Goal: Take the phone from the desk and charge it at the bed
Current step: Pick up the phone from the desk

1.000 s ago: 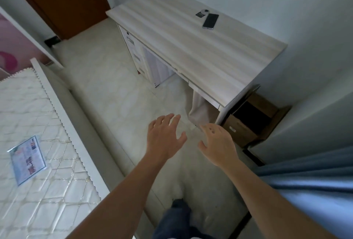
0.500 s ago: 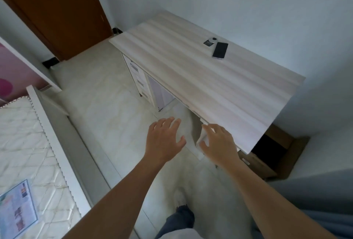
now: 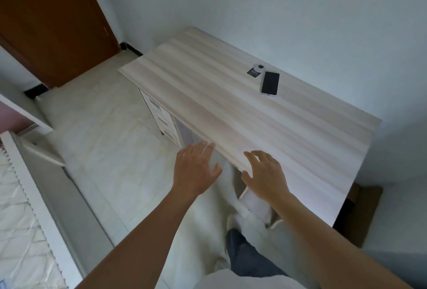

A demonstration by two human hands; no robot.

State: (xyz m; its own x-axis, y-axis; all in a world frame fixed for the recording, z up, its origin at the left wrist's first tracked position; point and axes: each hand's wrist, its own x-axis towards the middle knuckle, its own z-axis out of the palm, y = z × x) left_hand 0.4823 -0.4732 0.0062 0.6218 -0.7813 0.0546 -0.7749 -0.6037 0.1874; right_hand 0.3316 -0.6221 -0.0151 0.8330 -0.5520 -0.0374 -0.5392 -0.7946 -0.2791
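A black phone (image 3: 270, 83) lies flat, screen up, on the far side of a pale wooden desk (image 3: 231, 108), close to the wall. Just beyond it sit a small round white object and a dark card (image 3: 256, 70). My left hand (image 3: 195, 169) hovers open at the desk's near edge, fingers spread, holding nothing. My right hand (image 3: 265, 173) is open too, its fingertips over the desk's near edge. Both hands are well short of the phone. The bed's quilted white mattress (image 3: 20, 231) shows at the lower left.
A brown door (image 3: 53, 18) stands at the upper left. Drawers (image 3: 159, 115) sit under the desk's left end. A cardboard box (image 3: 360, 212) rests on the floor right of the desk. Pale tiled floor (image 3: 104, 138) runs between bed and desk. My leg (image 3: 245, 254) shows below.
I have moved closer to the desk; it and the phone now sit larger and lower in view. Both hands, held out open, have reached the desk's near edge.
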